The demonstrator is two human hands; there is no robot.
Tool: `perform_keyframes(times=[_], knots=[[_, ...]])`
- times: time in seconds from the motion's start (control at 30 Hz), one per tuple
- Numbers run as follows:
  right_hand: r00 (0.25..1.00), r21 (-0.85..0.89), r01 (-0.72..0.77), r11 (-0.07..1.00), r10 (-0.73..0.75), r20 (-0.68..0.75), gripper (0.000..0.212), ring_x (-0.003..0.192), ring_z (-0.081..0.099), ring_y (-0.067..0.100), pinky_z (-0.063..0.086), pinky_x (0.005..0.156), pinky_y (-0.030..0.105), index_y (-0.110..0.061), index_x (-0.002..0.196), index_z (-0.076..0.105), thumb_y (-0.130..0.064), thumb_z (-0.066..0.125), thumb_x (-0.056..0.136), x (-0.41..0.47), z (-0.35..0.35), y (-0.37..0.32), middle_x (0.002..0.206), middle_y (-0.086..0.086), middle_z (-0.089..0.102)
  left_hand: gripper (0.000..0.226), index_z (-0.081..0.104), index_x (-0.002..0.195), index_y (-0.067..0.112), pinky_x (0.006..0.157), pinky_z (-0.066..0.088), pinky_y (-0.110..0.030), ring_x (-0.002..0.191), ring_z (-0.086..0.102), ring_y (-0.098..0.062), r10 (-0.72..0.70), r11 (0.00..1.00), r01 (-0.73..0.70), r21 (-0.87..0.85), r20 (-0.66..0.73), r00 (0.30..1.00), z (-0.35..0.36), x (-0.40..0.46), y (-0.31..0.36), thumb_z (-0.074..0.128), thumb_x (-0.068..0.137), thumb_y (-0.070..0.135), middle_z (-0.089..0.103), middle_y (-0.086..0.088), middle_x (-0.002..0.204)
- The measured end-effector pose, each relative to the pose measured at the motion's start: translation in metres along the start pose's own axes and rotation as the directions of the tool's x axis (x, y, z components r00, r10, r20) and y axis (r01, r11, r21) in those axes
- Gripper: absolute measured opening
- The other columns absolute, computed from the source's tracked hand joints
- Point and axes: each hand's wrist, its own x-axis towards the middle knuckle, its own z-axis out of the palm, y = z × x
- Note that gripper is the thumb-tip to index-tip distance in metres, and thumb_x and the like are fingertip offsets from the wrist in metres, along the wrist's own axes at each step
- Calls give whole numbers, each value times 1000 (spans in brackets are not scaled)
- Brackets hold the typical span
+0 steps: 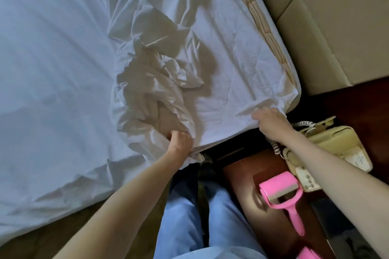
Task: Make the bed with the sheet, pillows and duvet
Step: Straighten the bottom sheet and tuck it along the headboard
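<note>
A white sheet (221, 65) is spread over the corner of a mattress (271, 33), whose quilted beige edge is left bare along the right side. The sheet is bunched into a crumpled ridge running from the middle of the bed down to its near edge, while the cloth to the left of that ridge lies smoother and hangs over the side toward the floor.

The left hand (180, 139) is seen at the near edge of the bed, at the foot of the crumpled ridge, with its fingers curled tightly round a gathered fold of the sheet. The right hand (270, 121) is placed at the corner of the mattress, where the hem of the sheet is pinched under curled fingers (the fingertips themselves are hidden by the cloth). The stretch of sheet between the two hands lies flat along the mattress edge.

Blue trousers (183, 223) are visible below, between the forearms. Just right of them stands a dark wooden nightstand (240, 183), on which a pink lint roller (282, 195) lies beside a cream telephone (328, 141) with a coiled cord; the right forearm passes over the telephone. A beige padded headboard (336, 17) fills the upper right corner.
</note>
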Motion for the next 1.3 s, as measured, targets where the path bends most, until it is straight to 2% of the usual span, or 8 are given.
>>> perform_keyframes(times=[0.2,0.53,0.6,0.7,0.83,0.97,1.1,1.3], knots=[[933,-155,209,966,-244,-266,25,53,55,25,39,58,33,-13,52,56,-5,33,54,-2,14,5,54,1,51,29,58,120,12,79,47,-31,110,60,-23,19,976,-18,-216,4,1000,11,-1,-19,40,98,6,60,-4,119],[944,-191,90,977,-145,-296,27,58,53,26,27,63,34,-12,53,59,-7,34,62,-1,27,5,58,2,53,27,57,112,1,80,44,-36,98,59,-32,211,884,-149,-443,93,973,3,-7,-26,37,94,5,61,-16,115],[958,-239,54,969,-118,-262,12,64,55,31,38,61,38,-7,63,63,1,57,59,-2,27,3,65,6,56,28,56,115,2,85,46,-37,103,60,-32,191,891,-136,-433,87,978,9,-3,-22,37,95,6,62,-16,117],[990,-296,4,955,-45,-132,38,74,56,34,42,63,40,-6,80,65,4,77,45,-8,34,7,78,10,58,29,53,121,3,86,48,-37,109,60,-31,129,902,-85,-423,76,989,16,4,-13,37,98,9,60,-16,121],[998,-328,12,944,-29,-49,36,85,55,32,40,71,39,-8,89,63,-1,71,55,-10,32,2,90,9,58,31,55,122,9,77,47,-35,107,61,-26,42,943,-20,-333,59,997,14,1,-3,39,101,27,61,-8,117],[994,-302,87,949,-102,-35,45,82,59,30,42,65,39,-7,94,65,-10,77,50,-4,39,-27,92,9,62,24,64,107,16,50,37,-26,73,57,-16,-140,987,157,-38,289,947,18,-12,-1,46,92,14,57,2,86],[989,-234,85,969,-110,-98,50,72,61,30,45,56,38,-6,84,65,-8,85,38,1,58,-47,81,11,63,26,64,111,9,65,48,-28,98,64,-19,-207,978,195,70,320,925,45,-17,-20,48,90,7,63,-2,109],[1000,-77,7,997,-8,-13,5,106,51,22,28,81,35,-19,94,57,-22,57,90,6,55,-35,98,-2,54,33,59,122,13,88,44,-31,119,54,-23,61,992,-29,-121,264,963,68,-10,-29,35,100,15,57,-4,129]])
